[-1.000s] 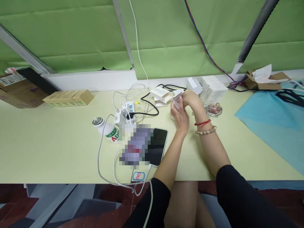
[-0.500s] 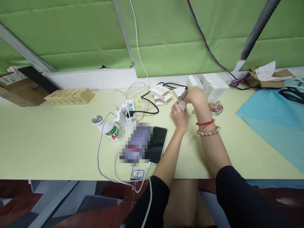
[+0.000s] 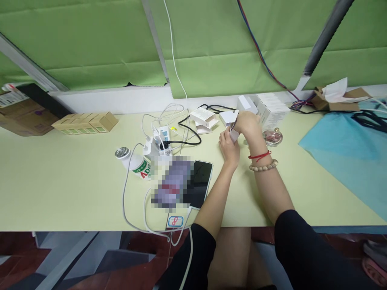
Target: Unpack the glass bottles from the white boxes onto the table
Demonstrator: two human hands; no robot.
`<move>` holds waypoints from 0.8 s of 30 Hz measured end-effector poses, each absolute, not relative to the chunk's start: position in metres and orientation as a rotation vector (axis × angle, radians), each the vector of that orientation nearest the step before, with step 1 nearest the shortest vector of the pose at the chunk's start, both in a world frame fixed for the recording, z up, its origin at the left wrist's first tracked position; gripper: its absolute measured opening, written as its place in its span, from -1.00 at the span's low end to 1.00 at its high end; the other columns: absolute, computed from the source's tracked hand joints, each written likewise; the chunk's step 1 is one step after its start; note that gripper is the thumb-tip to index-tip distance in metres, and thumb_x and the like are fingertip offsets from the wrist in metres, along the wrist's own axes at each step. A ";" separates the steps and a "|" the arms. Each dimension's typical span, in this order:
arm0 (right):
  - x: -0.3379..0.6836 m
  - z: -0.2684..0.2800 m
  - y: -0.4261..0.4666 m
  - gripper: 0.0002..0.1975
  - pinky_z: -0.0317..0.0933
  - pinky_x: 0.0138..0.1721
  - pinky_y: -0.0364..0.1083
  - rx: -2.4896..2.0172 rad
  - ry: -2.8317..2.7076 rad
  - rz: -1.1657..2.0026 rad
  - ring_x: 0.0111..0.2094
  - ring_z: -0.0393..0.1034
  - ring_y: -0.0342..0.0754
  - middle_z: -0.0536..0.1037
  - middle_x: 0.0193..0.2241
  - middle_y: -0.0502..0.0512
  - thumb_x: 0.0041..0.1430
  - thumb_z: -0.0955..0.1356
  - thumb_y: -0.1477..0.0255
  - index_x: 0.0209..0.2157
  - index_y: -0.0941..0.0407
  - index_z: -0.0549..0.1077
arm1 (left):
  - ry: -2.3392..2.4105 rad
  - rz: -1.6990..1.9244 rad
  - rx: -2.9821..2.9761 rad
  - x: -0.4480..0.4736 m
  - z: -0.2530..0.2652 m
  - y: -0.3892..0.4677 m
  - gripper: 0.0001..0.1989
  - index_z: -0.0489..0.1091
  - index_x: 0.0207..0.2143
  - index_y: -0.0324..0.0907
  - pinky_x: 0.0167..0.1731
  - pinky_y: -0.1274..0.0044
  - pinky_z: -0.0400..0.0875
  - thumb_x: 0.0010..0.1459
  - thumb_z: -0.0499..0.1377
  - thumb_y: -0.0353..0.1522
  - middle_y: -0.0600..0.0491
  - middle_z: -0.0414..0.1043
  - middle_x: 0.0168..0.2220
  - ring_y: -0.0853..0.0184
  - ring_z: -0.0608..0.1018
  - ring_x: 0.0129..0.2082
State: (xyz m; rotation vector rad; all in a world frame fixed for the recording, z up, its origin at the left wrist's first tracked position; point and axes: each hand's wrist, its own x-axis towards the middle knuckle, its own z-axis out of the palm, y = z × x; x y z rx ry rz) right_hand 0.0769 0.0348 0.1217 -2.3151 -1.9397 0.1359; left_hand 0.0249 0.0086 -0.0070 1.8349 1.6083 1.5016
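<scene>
Both hands meet above the table around a small white carton (image 3: 234, 135). The fingers of my left hand (image 3: 229, 150) are wrapped round its lower part. From above, my right hand (image 3: 247, 122) bends down over the carton's upper end, fingertips pinched and partly hidden behind the hand. A white flap sticks up between the hands, with a thin dark edge beside it that I cannot make out. Just behind lie a white box (image 3: 226, 118) and opened white cartons (image 3: 203, 117). A clear, rounded glass bottle (image 3: 273, 137) lies right of my right wrist.
White boxes (image 3: 270, 109) stand in a row at the back. Left of my hands are a phone (image 3: 198, 183), a power strip (image 3: 165, 135) with tangled cables and a white bottle (image 3: 136, 163). Brown cartons (image 3: 87, 123) stand far left; blue sheeting (image 3: 341, 145) covers the right.
The greyish flat piece between my hands is now mostly out of sight, and a white flap shows at the carton's top. My right hand has shifted slightly; my left keeps its hold.
</scene>
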 end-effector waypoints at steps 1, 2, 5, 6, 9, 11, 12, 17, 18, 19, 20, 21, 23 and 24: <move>0.075 0.122 0.034 -0.70 0.24 -0.23 -0.07 -2.347 -1.917 0.107 -0.12 0.43 0.19 0.54 -0.25 0.39 -0.06 0.39 0.46 -0.22 0.26 0.50 | 1.613 1.500 1.830 0.025 -0.007 0.009 -0.58 0.21 0.07 -0.14 -0.01 0.43 0.29 0.15 0.02 -0.52 -0.08 0.34 -0.04 0.25 0.39 0.01; 0.074 0.123 0.033 -0.69 0.24 -0.23 -0.08 -2.381 -1.901 0.077 -0.12 0.43 0.17 0.54 -0.24 0.38 -0.07 0.39 0.48 -0.21 0.25 0.50 | 1.616 1.502 1.826 0.025 -0.007 0.009 -0.58 0.23 0.05 -0.13 -0.01 0.42 0.28 0.14 0.01 -0.54 -0.07 0.35 -0.05 0.25 0.39 0.01; 0.073 0.124 0.029 -0.71 0.25 -0.27 -0.10 -2.387 -1.975 0.091 -0.18 0.46 0.12 0.56 -0.27 0.33 -0.07 0.38 0.52 -0.23 0.24 0.50 | 1.638 1.524 1.799 0.023 -0.006 0.008 -0.58 0.28 -0.01 -0.12 0.00 0.40 0.26 0.09 0.01 -0.59 -0.06 0.36 -0.07 0.23 0.37 0.02; 0.073 0.124 0.028 -0.75 0.24 -0.29 -0.11 -2.366 -2.020 0.134 -0.21 0.47 0.10 0.56 -0.31 0.31 -0.05 0.38 0.52 -0.25 0.23 0.51 | 1.650 1.531 1.786 0.022 -0.005 0.007 -0.59 0.29 -0.03 -0.12 0.01 0.39 0.25 0.08 0.01 -0.59 -0.06 0.36 -0.08 0.22 0.36 0.03; 0.075 0.122 0.029 -0.88 0.22 -0.38 -0.15 -2.331 -2.120 0.257 -0.34 0.47 0.01 0.55 -0.44 0.22 -0.02 0.35 0.56 -0.37 0.20 0.50 | 1.694 1.542 1.759 0.021 0.000 0.005 -0.65 0.31 -0.07 -0.13 0.02 0.38 0.22 0.09 0.02 -0.56 -0.06 0.36 -0.08 0.21 0.34 0.04; 0.078 0.118 0.032 -0.93 0.19 -0.45 -0.17 -2.307 -2.174 0.321 -0.42 0.44 -0.03 0.54 -0.48 0.19 -0.04 0.34 0.59 -0.46 0.18 0.48 | 1.710 1.553 1.760 0.021 0.002 0.004 -0.68 0.31 -0.08 -0.14 0.03 0.38 0.20 0.10 0.04 -0.53 -0.06 0.36 -0.08 0.20 0.34 0.04; 0.080 0.116 0.034 -0.94 0.17 -0.48 -0.17 -2.283 -2.192 0.360 -0.44 0.43 -0.05 0.54 -0.48 0.18 -0.05 0.34 0.59 -0.49 0.18 0.46 | 1.717 1.559 1.761 0.021 0.003 0.004 -0.69 0.30 -0.08 -0.14 0.03 0.38 0.20 0.11 0.05 -0.51 -0.06 0.37 -0.07 0.20 0.34 0.04; 0.089 0.100 0.043 -0.94 0.10 -0.53 -0.20 -2.023 -2.224 0.432 -0.46 0.35 -0.12 0.54 -0.44 0.12 -0.08 0.32 0.53 -0.49 0.18 0.45 | 1.729 1.579 1.773 0.020 0.002 0.007 -0.68 0.28 -0.06 -0.14 0.06 0.37 0.16 0.10 0.09 -0.47 -0.07 0.35 -0.02 0.20 0.33 0.07; 0.090 0.096 0.045 -0.93 0.09 -0.51 -0.21 -1.973 -2.222 0.392 -0.45 0.34 -0.12 0.54 -0.42 0.11 -0.10 0.33 0.52 -0.47 0.18 0.45 | 1.732 1.583 1.775 0.019 0.001 0.008 -0.67 0.28 -0.05 -0.14 0.07 0.36 0.15 0.10 0.09 -0.47 -0.07 0.35 -0.01 0.20 0.32 0.08; 0.091 0.093 0.046 -0.90 0.10 -0.49 -0.21 -1.925 -2.219 0.355 -0.43 0.33 -0.12 0.54 -0.41 0.10 -0.11 0.34 0.51 -0.45 0.19 0.46 | 1.736 1.587 1.777 0.019 0.001 0.008 -0.66 0.28 -0.04 -0.14 0.08 0.35 0.14 0.10 0.09 -0.48 -0.08 0.35 0.00 0.20 0.31 0.09; 0.091 0.090 0.048 -0.87 0.10 -0.47 -0.22 -1.880 -2.210 0.327 -0.42 0.32 -0.12 0.54 -0.40 0.09 -0.13 0.35 0.51 -0.43 0.20 0.47 | 1.743 1.592 1.775 0.018 0.000 0.009 -0.66 0.28 -0.03 -0.14 0.09 0.35 0.13 0.11 0.08 -0.48 -0.08 0.35 0.00 0.20 0.31 0.10; 0.091 0.088 0.049 -0.85 0.10 -0.45 -0.22 -1.842 -2.196 0.310 -0.41 0.31 -0.12 0.54 -0.39 0.09 -0.14 0.36 0.50 -0.42 0.20 0.47 | 1.752 1.598 1.773 0.017 -0.001 0.010 -0.66 0.28 -0.03 -0.15 0.10 0.34 0.12 0.11 0.08 -0.48 -0.09 0.34 0.01 0.20 0.31 0.10; 0.091 0.084 0.052 -0.82 0.10 -0.44 -0.22 -1.780 -2.152 0.291 -0.41 0.28 -0.13 0.54 -0.39 0.08 -0.13 0.36 0.47 -0.39 0.21 0.48 | 1.768 1.626 1.772 0.017 -0.001 0.010 -0.64 0.28 -0.01 -0.16 0.11 0.34 0.11 0.11 0.06 -0.49 -0.09 0.34 0.02 0.20 0.30 0.11; 0.090 0.082 0.053 -0.81 0.09 -0.45 -0.22 -1.764 -2.129 0.285 -0.42 0.27 -0.13 0.53 -0.39 0.09 -0.12 0.36 0.45 -0.39 0.21 0.48 | 1.778 1.642 1.772 0.017 -0.002 0.010 -0.62 0.27 0.00 -0.16 0.12 0.35 0.10 0.11 0.04 -0.51 -0.09 0.33 0.03 0.21 0.29 0.12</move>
